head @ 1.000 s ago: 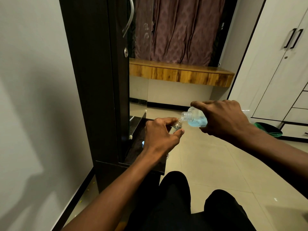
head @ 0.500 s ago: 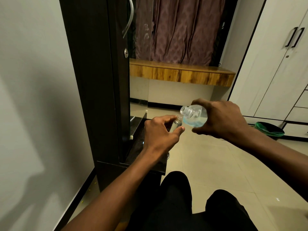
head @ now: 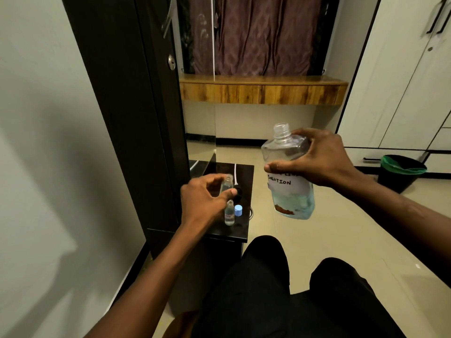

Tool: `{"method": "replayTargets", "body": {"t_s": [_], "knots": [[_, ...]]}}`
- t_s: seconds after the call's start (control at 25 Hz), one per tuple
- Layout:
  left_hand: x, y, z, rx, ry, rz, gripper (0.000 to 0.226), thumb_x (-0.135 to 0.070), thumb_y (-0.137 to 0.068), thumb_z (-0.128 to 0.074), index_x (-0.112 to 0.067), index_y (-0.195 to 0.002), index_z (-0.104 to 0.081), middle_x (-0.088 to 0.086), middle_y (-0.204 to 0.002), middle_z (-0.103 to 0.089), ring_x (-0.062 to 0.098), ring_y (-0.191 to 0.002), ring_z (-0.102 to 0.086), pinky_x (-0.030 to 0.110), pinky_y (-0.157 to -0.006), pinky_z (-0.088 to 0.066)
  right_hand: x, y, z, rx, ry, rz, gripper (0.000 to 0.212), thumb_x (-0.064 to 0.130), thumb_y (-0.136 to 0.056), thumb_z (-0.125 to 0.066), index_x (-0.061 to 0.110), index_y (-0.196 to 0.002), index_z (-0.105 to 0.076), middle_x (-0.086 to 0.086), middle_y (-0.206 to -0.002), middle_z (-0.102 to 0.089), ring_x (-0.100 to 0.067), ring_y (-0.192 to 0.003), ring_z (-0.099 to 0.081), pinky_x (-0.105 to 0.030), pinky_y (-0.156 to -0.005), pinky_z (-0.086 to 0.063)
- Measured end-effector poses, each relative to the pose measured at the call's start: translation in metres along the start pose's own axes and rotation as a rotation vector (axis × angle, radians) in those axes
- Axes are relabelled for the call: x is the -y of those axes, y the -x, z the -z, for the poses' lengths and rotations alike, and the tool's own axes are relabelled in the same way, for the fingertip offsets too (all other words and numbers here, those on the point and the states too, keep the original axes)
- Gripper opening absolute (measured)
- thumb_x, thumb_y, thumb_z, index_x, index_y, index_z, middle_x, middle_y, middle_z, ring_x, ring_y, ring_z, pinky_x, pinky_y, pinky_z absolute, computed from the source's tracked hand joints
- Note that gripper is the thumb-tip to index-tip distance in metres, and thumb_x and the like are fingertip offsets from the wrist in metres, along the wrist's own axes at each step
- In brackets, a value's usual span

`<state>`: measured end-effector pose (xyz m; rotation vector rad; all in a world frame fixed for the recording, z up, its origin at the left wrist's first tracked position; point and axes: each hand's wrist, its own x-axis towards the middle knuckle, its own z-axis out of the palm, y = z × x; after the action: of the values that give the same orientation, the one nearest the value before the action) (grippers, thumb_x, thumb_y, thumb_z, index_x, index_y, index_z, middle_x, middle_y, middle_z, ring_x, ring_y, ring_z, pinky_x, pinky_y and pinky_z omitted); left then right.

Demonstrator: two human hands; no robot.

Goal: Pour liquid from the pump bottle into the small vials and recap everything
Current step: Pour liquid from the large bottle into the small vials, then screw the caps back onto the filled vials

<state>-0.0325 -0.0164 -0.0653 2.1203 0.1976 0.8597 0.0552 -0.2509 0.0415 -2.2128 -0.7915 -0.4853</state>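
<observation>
Left of centre, your left hand (head: 207, 200) pinched a small vial (head: 226, 185) between thumb and fingers above the black table (head: 244, 172); blur hid whether it was capped. Just below it a second vial (head: 229, 214) stood upright on the table, a blue cap (head: 238, 211) just beside it on the right. Right of centre, your right hand (head: 324, 162) gripped the pump bottle (head: 290, 191) upright over the floor (head: 305, 240), its neck open, blue liquid low inside. A green-lined bin (head: 400, 169) stood at the far right.
</observation>
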Motion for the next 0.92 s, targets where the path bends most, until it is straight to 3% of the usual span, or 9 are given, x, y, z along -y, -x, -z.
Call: {"method": "replayTargets", "body": {"t_s": [0.12, 0.28, 0.52, 0.68, 0.92], "knots": [[0.025, 0.01, 0.001, 0.012, -0.011, 0.069, 0.04, -0.025, -0.075, -0.09, -0.022, -0.113, -0.077, -0.008, -0.102, -0.078, -0.005, -0.087, -0.07, 0.012, -0.075, -0.057, 0.0, 0.002, -0.003, -0.004, -0.045, -0.021, 0.084, 0.056, -0.055, -0.092, 0.013, -0.123, -0.069, 0.001, -0.101, -0.072, 0.001, -0.084, -0.066, -0.017, -0.066, -0.056], [0.049, 0.018, 0.0, 0.038, -0.004, 0.118, 0.039, -0.02, -0.075, -0.09, -0.02, -0.112, -0.078, -0.007, -0.102, -0.079, -0.003, -0.089, -0.071, 0.019, -0.083, -0.059, -0.002, 0.004, -0.006, -0.004, -0.065, -0.034, 0.085, 0.057, -0.055, -0.091, 0.013, -0.124, -0.068, 0.001, -0.101, -0.072, -0.007, -0.085, -0.07, -0.021, -0.069, -0.059], [0.067, 0.021, -0.011, 0.106, -0.034, 0.175, 0.042, -0.021, -0.073, -0.091, -0.018, -0.113, -0.077, -0.004, -0.106, -0.078, -0.005, -0.089, -0.069, 0.006, -0.076, -0.05, -0.007, 0.006, -0.012, -0.012, -0.06, -0.074, 0.093, 0.069, -0.05, -0.088, 0.016, -0.124, -0.069, -0.001, -0.105, -0.076, -0.01, -0.087, -0.072, -0.033, -0.075, -0.064], [0.074, 0.018, -0.016, 0.137, -0.049, 0.178, 0.043, -0.02, -0.072, -0.091, -0.018, -0.113, -0.077, -0.005, -0.105, -0.078, -0.012, -0.085, -0.065, -0.001, -0.071, -0.047, -0.005, 0.008, -0.014, 0.004, -0.08, -0.086, 0.092, 0.071, -0.048, -0.087, 0.019, -0.122, -0.07, 0.002, -0.101, -0.076, -0.006, -0.084, -0.072, -0.033, -0.073, -0.064], [0.082, 0.015, -0.023, 0.128, -0.061, 0.178, 0.05, -0.024, -0.074, -0.09, -0.018, -0.121, -0.074, -0.003, -0.11, -0.078, -0.007, -0.089, -0.066, 0.005, -0.077, -0.049, -0.005, 0.005, -0.022, 0.026, -0.06, -0.067, 0.089, 0.061, -0.054, -0.088, 0.015, -0.125, -0.059, 0.004, -0.108, -0.066, -0.011, -0.09, -0.066, -0.026, -0.075, -0.058]]}}
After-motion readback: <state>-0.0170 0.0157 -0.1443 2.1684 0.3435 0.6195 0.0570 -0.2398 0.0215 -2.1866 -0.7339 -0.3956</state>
